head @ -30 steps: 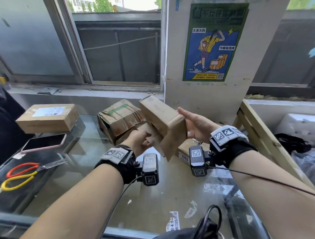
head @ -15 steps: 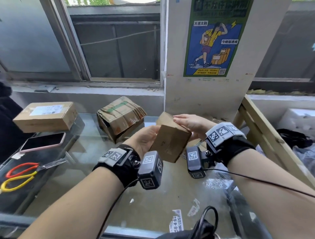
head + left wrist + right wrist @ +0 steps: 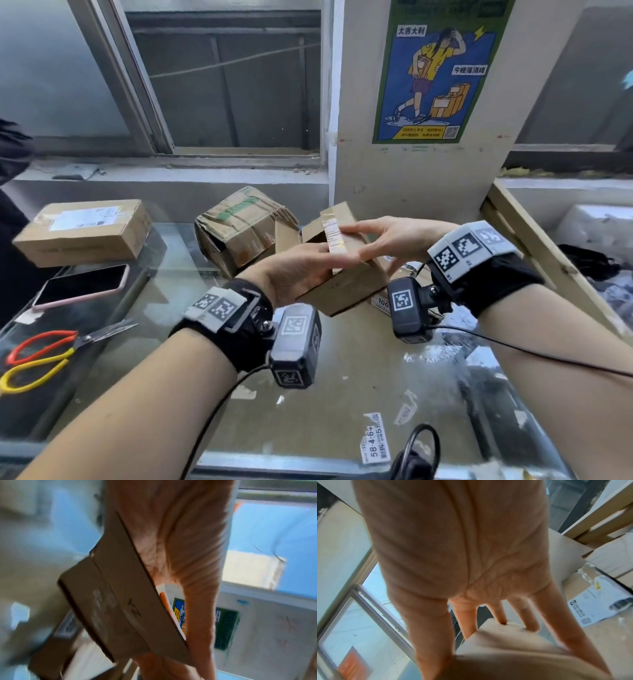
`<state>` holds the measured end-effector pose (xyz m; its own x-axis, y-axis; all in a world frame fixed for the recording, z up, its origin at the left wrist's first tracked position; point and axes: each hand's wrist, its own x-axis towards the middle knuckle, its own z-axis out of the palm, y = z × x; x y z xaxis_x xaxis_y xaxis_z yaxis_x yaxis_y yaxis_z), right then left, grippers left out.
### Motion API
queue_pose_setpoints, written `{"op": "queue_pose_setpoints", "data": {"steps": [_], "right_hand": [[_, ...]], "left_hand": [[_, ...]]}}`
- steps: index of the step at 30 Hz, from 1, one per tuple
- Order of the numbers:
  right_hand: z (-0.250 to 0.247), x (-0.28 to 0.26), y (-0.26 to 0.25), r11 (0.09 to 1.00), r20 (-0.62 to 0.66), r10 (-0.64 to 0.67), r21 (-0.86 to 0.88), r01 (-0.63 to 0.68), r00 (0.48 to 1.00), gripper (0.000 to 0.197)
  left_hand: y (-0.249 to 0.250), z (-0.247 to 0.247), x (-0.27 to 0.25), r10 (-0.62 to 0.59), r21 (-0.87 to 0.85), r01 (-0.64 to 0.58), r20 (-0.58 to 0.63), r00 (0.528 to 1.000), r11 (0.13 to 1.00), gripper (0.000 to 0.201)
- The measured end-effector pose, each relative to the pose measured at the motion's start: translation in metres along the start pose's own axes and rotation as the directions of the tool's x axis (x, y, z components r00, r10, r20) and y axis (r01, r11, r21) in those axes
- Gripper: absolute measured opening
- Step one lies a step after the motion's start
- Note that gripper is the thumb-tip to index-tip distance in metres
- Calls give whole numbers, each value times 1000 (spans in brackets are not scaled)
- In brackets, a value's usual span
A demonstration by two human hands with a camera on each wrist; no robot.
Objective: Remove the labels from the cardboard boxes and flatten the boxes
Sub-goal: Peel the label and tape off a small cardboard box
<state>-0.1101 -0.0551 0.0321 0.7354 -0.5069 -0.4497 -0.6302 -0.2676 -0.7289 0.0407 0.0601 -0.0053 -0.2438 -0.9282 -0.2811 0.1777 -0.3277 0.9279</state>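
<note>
Box now flatter, label upward.

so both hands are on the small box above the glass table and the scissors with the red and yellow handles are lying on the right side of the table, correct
Not quite. The scissors lie on the left side of the glass table, below the phone, as the head view shows. The rest holds: the left hand and right hand are both on the small box above the table.

Scissors beside phone
</note>
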Motion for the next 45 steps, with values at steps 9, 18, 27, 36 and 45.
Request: {"op": "queue_pose_setpoints", "data": {"steps": [9, 18, 27, 36, 45], "right_hand": [[35, 8, -3, 914, -246, -17, -396, -84, 969, 52], [46, -5, 7, 948, -443, -226, 103, 300, 867, 47], [37, -21, 34, 894, -695, 57, 355, 273, 716, 53], [32, -62, 93, 870, -137, 68, 494, 8, 988, 51], [38, -70, 86, 370, -36, -48, 928, 51, 998, 48]], "left_hand": [[12, -10, -9, -7, 920, 65, -68, 998, 387, 37], [51, 9, -27, 107, 861, 180, -259, 960, 476, 32], [34, 42, -18, 237, 717, 108, -363, 901, 689, 16], [5, 51, -38, 380, 358, -175, -653, 655, 917, 7], [-16, 46, -28, 388, 391, -94, -797, 463, 915, 70]]}}
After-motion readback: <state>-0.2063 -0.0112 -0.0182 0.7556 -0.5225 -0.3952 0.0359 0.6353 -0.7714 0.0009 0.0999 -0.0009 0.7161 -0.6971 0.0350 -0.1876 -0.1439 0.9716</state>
